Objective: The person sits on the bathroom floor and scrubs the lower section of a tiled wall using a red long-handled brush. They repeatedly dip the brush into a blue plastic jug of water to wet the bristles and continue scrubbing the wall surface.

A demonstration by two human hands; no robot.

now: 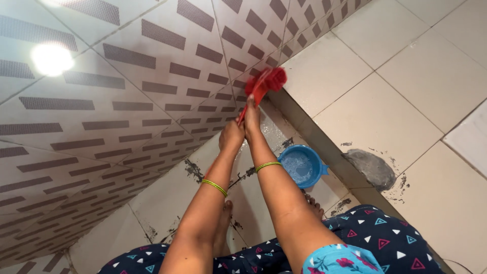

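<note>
I've got both hands wrapped on one red brush handle: left hand (231, 136) fisted low, right hand (251, 117) gripping just above. The red scrub brush (265, 84) has its head pressed to the patterned wall tiles (127, 106), far centre. Blue plastic basin (301, 165) on the floor, right of my arms, w/ bare feet near it.
</note>
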